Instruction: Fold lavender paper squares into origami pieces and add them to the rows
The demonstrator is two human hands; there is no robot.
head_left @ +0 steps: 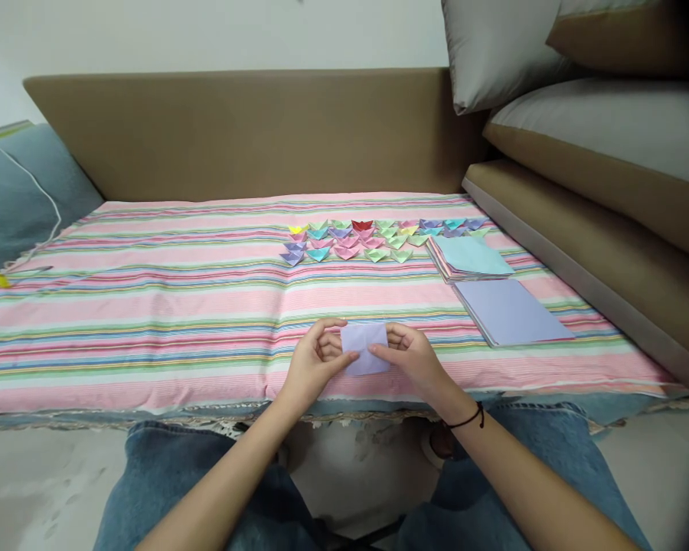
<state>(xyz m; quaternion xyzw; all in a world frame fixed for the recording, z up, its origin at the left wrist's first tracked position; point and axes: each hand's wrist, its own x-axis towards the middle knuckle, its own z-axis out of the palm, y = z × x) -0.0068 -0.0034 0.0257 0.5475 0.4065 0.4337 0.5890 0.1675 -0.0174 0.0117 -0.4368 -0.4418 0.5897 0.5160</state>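
Note:
A small lavender sheet of paper, roughly square with faint crease lines, is held up between my two hands near the front edge of the striped cloth. My left hand pinches its left side, the thumb lying on the face toward me. On the opposite side, my right hand grips the paper with its thumb on the front and fingers behind. Rows of small folded paper boats in many colours stand farther back on the cloth.
Right of the boats lie a stack of paper topped with light blue and a stack topped with lavender. Large cushions pile up at the right. A brown backrest closes off the back. A white cable runs at the left.

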